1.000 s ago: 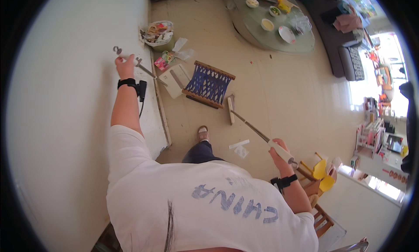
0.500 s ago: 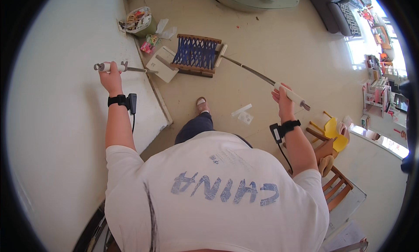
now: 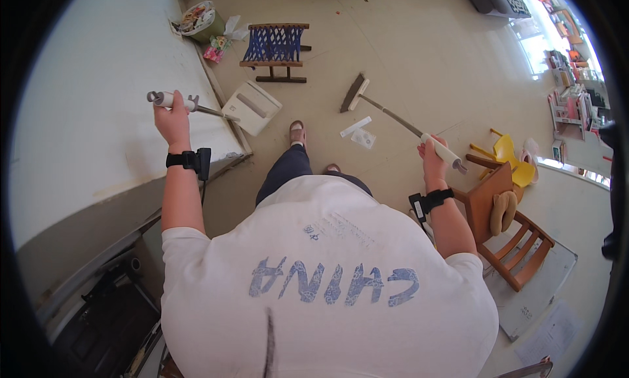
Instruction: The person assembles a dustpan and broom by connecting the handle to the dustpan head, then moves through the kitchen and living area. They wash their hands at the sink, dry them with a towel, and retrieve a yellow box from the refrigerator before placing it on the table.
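Note:
My left hand (image 3: 173, 122) is wrapped round the white grip of a long-handled dustpan. Its pan (image 3: 244, 116), white with a grey slot, is beside the wall base, just left of my foot. In my right hand (image 3: 432, 160) is the white upper handle of a broom (image 3: 393, 118). The broom's head, white-backed with dark bristles, is tilted at the floor in front of me. Near that head lie a white strip (image 3: 356, 126) and a clear or white wrapper-like piece (image 3: 363, 138); its exact kind I cannot tell.
A folding stool (image 3: 275, 44) with blue woven straps stands ahead, past the dustpan. Beside the wall is a filled waste bin (image 3: 200, 21) with a pink packet (image 3: 215, 50). At the right are a wooden chair (image 3: 488, 201) and a yellow child's chair (image 3: 508, 158).
The broom head has come away from the stool, back toward me and right, near the floor litter. The stool now appears farther ahead, and the dustpan has separated from it. Both hands keep their grips.

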Available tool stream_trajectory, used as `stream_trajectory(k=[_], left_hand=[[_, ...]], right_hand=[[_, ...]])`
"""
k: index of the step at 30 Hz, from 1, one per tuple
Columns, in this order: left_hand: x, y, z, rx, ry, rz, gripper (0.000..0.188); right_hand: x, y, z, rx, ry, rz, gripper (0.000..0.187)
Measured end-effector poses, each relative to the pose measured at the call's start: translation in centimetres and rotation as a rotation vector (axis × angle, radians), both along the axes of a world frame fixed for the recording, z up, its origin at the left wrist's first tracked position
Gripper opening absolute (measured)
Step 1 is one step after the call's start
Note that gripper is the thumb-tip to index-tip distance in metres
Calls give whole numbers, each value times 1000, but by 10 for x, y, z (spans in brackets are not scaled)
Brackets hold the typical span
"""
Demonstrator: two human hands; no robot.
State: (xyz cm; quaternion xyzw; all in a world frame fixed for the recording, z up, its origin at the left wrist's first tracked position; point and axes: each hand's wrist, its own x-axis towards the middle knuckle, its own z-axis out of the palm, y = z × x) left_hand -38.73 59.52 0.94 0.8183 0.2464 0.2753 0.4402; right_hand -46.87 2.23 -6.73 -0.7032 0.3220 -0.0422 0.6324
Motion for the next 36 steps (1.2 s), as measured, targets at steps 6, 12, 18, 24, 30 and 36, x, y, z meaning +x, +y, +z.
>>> stream_trajectory(k=[6,12,18,24,30,36], left_hand=[[-61,-48,2,-23,53,-290,19],[-98,-73,-14,-251,90,-493,16],[-113,-96,-40,-239,133,-560,21],[-123,-113,-66,-127,185,-610,24],[-123,-113,-84,-10,166,-636,25],[-118,-97,-89,30,122,-624,28]], right_hand=[[-79,-27,41,-15,-99,52,27],[-139,-27,62,-353,-117,232,26],[-159,3,37,-814,-241,478,32],[-159,55,-5,-870,-119,592,28],[-219,98,34,-758,-32,735,28],[-260,126,76,-487,-129,656,26]])
